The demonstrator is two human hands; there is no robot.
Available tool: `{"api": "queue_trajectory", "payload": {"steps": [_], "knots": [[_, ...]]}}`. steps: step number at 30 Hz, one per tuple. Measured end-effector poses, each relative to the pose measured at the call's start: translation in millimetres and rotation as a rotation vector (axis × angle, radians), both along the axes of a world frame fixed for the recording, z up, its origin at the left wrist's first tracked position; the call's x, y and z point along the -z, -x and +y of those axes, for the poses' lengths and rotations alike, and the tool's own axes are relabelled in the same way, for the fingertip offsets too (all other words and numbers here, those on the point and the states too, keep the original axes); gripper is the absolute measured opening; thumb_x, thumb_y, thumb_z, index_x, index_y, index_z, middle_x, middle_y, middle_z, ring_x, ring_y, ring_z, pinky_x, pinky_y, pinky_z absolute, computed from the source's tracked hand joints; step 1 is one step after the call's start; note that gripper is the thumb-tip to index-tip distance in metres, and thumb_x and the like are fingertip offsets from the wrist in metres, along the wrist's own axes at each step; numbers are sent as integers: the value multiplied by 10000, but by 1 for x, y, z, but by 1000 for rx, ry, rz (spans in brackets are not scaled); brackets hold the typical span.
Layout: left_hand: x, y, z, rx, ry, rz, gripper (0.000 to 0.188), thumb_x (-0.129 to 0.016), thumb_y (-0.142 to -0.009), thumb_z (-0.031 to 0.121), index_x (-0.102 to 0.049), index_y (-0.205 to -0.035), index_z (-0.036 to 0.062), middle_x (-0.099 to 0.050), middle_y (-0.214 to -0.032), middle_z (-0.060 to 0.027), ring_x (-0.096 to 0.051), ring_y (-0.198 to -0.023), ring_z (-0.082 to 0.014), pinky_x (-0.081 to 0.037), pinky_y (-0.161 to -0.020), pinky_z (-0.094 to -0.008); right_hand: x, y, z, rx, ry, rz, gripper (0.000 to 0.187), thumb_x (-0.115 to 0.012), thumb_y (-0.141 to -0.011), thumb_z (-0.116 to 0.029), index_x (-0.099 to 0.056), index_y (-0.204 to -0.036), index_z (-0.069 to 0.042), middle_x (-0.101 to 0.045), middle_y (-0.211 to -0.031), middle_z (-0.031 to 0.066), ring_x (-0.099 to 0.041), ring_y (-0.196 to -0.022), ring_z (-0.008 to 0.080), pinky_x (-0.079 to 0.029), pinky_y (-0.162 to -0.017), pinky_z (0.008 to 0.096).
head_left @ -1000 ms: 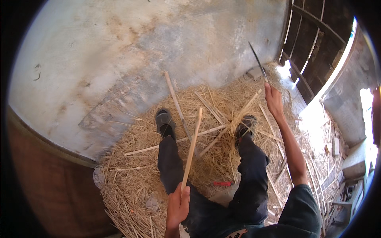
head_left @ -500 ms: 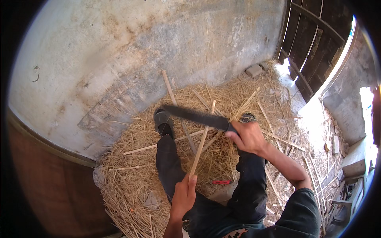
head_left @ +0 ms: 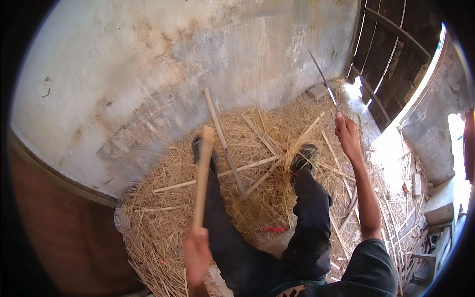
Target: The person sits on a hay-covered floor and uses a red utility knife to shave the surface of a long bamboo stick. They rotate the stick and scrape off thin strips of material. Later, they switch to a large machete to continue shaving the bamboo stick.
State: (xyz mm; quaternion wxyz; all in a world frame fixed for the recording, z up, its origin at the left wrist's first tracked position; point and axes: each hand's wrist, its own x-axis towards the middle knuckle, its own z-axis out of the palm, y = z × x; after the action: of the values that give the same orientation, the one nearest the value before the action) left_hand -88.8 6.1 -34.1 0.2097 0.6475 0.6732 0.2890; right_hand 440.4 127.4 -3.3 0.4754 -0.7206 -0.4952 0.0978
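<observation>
Location references were taken from the red object, which lay on the straw between the person's legs. The left hand was found to the left of the red object, fingers closed round the lower end of a pale wooden stick. The stick stood roughly upright in view, its free end beyond and to the left of the red object; both hand and stick were blurred. The right hand was found well beyond and to the right of the red object, its fist closed on the grip of a long-bladed knife. The blade pointed farther away from the red object, seen nearly edge-on and well apart from the stick.

As to progress, the held stick appeared to be in one piece; no split or cut could be made out through the blur. Several loose wooden strips lay beyond the red object, some of them between the left shoe and right shoe. Whether these strips were finished pieces or awaiting work could not be established. In this inspector's judgement, work on the held stick was incomplete, and the amount remaining could not be determined
</observation>
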Motion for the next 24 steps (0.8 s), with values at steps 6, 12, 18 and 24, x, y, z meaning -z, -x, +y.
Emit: {"api": "queue_trajectory", "payload": {"steps": [6,12,18,24], "knots": [[-88,92,46,-368,-806,-488,441,-465,-1135,475,-516,-941,83,-455,-765,-13,-455,-687,-149,-419,-664,-312,6,44,-45,-109,31,-20,502,-536,-1100,-446,-576,-888,7,-527,-651,74,-551,-622,259,-440,-654,447],[-108,106,69,-388,-1069,-976,516,-512,-1101,579,-580,-1163,72,-555,-1048,-63,-543,-1021,-169,-464,-946,-342,20,44,-45,-124,49,-157,385,-625,-1051,-340,-691,-1069,39,-554,-1352,178,-579,-1205,348,-432,-1021,477],[-62,40,74,-205,-640,-1239,655,-592,-1057,536,-537,-1425,-3,-616,-1060,-58,-614,-918,-138,-560,-826,-270,-4,61,-39,-69,-57,-630,355,-604,-1043,-331,-737,-1032,-2,-516,-1442,151,-414,-1426,325,-207,-1198,536],[-5,-28,73,-19,-392,-1481,595,-574,-1087,423,-494,-1489,-7,-682,-1243,-176,-725,-1097,-210,-658,-944,-311,-3,91,-18,-528,63,389,433,-521,-1105,-417,-726,-1052,-40,-647,-1219,118,-563,-1246,277,-387,-1120,441]]}}
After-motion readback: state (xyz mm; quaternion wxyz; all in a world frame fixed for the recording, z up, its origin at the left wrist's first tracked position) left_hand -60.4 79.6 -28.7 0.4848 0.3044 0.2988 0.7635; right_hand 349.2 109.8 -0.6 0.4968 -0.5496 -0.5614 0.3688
